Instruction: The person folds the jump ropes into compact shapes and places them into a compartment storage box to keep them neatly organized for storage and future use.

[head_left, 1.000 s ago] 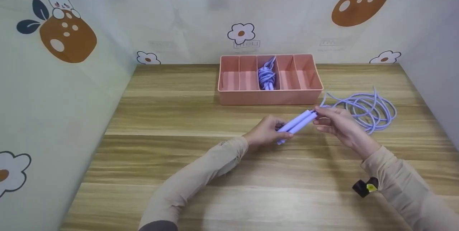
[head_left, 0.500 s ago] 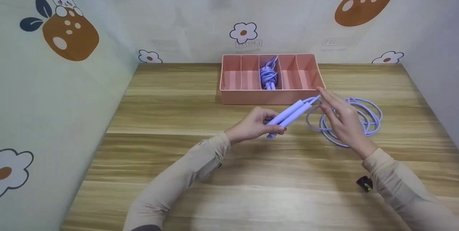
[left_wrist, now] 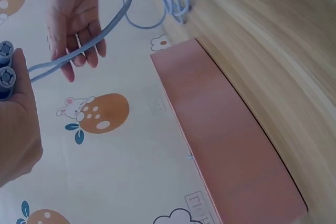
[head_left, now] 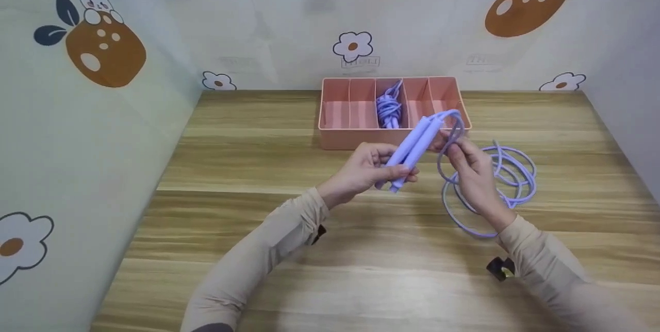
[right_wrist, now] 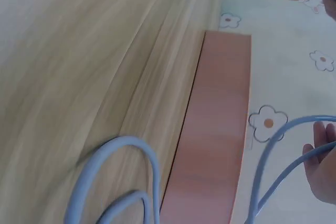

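Observation:
A lavender jump rope is split between my two hands in the head view. My left hand [head_left: 356,177] grips its two handles [head_left: 420,141] side by side, tilted up and to the right. From their upper ends the cord [head_left: 454,112] arches over towards my right hand [head_left: 477,177]. In the left wrist view, the cord [left_wrist: 113,23] lies across the fairly straight fingers of the right hand [left_wrist: 75,19]. More cord lies in loose loops on the table under and beyond that hand. A second, bundled jump rope [head_left: 389,111] sits in the middle compartment of the pink box [head_left: 350,140].
The pink divided box stands at the back of the wooden table [head_left: 232,156], just behind both hands. Patterned walls [head_left: 278,28] enclose the back and left side; a plain wall [head_left: 631,95] rises on the right.
My left hand has raised the handles and tipped them more upright. My right hand has moved left and lower after sweeping along the cord. The loose loops have shifted left.

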`<state>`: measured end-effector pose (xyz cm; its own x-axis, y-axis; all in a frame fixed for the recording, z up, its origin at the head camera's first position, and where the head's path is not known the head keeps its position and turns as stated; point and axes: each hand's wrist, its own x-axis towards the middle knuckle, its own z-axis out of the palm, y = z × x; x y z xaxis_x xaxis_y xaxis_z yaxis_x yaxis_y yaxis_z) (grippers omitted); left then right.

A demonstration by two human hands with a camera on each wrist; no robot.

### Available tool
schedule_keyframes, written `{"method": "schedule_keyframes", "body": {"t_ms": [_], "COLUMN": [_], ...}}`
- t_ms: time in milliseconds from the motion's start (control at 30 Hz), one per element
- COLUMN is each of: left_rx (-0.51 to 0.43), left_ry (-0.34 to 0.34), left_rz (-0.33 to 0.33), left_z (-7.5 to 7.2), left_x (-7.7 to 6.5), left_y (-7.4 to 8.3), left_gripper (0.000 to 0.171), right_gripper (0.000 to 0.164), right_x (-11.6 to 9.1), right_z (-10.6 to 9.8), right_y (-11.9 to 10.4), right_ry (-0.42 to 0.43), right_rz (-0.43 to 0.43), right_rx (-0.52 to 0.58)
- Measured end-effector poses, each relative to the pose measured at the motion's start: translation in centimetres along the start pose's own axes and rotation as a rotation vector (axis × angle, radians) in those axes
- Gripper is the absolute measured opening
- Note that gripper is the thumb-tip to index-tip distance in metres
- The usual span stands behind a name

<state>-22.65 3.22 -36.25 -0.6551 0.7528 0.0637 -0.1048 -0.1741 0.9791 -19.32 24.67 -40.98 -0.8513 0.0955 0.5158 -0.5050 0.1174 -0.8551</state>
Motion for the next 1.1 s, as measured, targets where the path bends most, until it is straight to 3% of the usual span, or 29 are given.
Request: {"method": "schedule_keyframes", "body": {"t_ms": [100,233,333,433,533,667,800,900,1100], "left_rx": [-0.015,-0.029,-0.035,-0.049,-0.056,0.001,0.16,0.368,0.855], "left_ry": [0.048,0.126,0.187,0.256,0.332,0.447,0.541,0.569,0.562], "left_rz": [0.013,0.037,0.063,0.093,0.123,0.129,0.127,0.14,0.118], "left_z": [0.2,0.4,0.4,0.4,0.3,0.3,0.1,-0.2,-0.4], "left_x": [0.1,0.2,0.4,0.6,0.8,1.0,1.3,1.2,0.9], "left_y": [0.2,0.2,0.0,-0.2,-0.5,-1.1,-2.0,-2.6,-3.3], "left_gripper": [0.026,0.027,0.026,0.027,0.028,0.028,0.024,0.019,0.016], "right_gripper": [0.029,0.032,0.03,0.028,0.029,0.034,0.041,0.043,0.04], "right_x": [-0.1,-0.3,-0.6,-1.0,-1.5,-1.9,-2.1,-2.0,-0.9], "right_z": [0.7,1.6,2.1,2.5,2.7,3.0,3.1,3.1,2.6], "right_y": [-0.2,-0.4,-0.5,-0.5,-0.5,-0.5,-0.6,-1.2,-2.9], "right_ry": [0.014,0.064,0.074,0.05,0.008,-0.098,-0.247,-0.371,-0.605], "right_rz": [0.088,0.179,0.222,0.207,0.136,-0.022,-0.253,-0.386,-0.56], "right_rx": [0.152,0.114,-0.032,-0.208,-0.408,-0.712,-0.997,-1.124,-1.164]}}
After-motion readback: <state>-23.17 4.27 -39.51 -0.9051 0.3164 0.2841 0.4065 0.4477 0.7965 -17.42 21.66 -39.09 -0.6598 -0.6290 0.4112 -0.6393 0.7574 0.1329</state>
